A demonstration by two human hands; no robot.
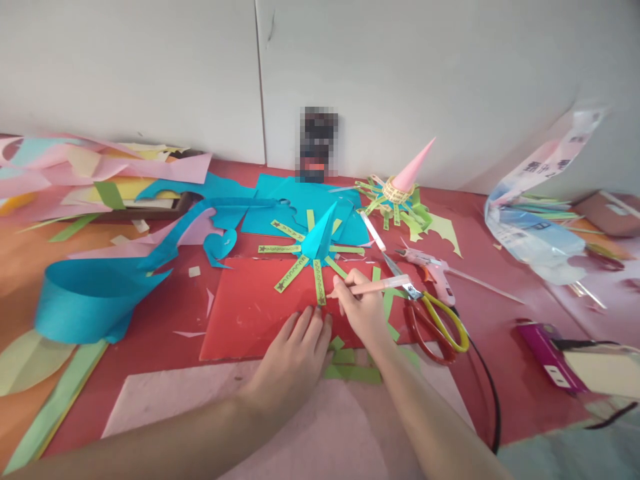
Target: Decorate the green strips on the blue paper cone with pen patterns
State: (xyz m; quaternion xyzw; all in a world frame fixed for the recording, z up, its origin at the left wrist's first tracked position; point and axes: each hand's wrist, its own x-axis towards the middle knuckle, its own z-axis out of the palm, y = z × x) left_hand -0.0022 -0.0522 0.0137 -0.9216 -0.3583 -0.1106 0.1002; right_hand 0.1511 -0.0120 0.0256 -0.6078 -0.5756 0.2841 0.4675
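Note:
A blue paper cone point(320, 235) stands at the middle, with green paper strips spreading out from its base; several strips carry drawn stars and curved marks. My right hand point(364, 313) pinches a light pink pen point(375, 287), its tip close to the end of the front strip point(320, 283). Beneath lies a red board point(240, 313). My left hand point(299, 347) rests flat on that board, fingertips at the lower end of the same strip. Cut green paper pieces point(353, 373) lie between and beside my hands.
Scissors point(440, 323) and a pink glue gun point(435, 270) lie at right. Behind stands a pink cone point(414, 168) with green strips. A blue paper ring point(90, 300) and paper scraps point(180, 167) fill the left. A purple power strip point(550, 357) sits far right.

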